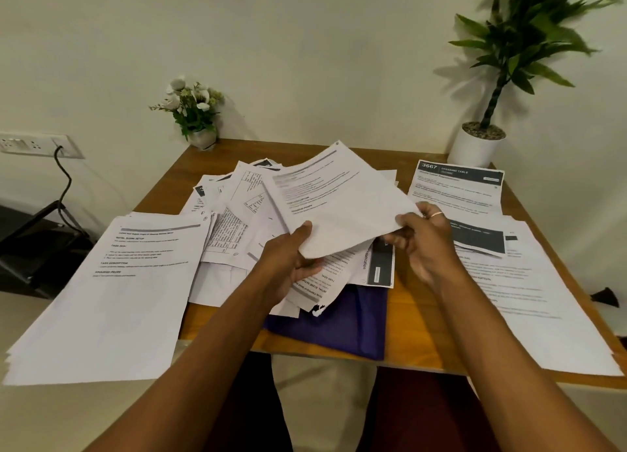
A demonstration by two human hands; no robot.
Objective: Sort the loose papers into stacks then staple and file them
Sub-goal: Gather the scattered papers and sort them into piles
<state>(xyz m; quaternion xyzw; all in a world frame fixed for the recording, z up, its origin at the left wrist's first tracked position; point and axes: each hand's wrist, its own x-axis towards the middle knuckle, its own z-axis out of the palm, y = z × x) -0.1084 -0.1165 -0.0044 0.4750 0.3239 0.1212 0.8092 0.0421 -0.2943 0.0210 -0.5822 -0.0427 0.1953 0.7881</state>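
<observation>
At 8 o'clock on the bench (424, 319) lies a squared left stack (112, 292) of printed sheets, its near edge hanging past the bench rim. From the centre toward 11 o'clock sprawls the loose pile (234, 221), sheets crossed at all angles, still the largest heap. Above it the left hand (288, 265) grips the near-left corner of a lifted sheet (339, 204), thumb on top and fingers curled beneath. The right hand (424, 244) pinches the same sheet's near-right corner between thumb and fingertips. At 6 o'clock a blue folder (342, 329) lies partly under the pile, nothing visibly filed in it. At 4 o'clock sits a right stack (536, 309), and at 2 o'clock a dark-headed stack (454, 194).

By my reading, sorting is partway: three stacks are begun and much of the pile is unsorted. No stapler shows, and stapling and filing look not yet started.
</observation>
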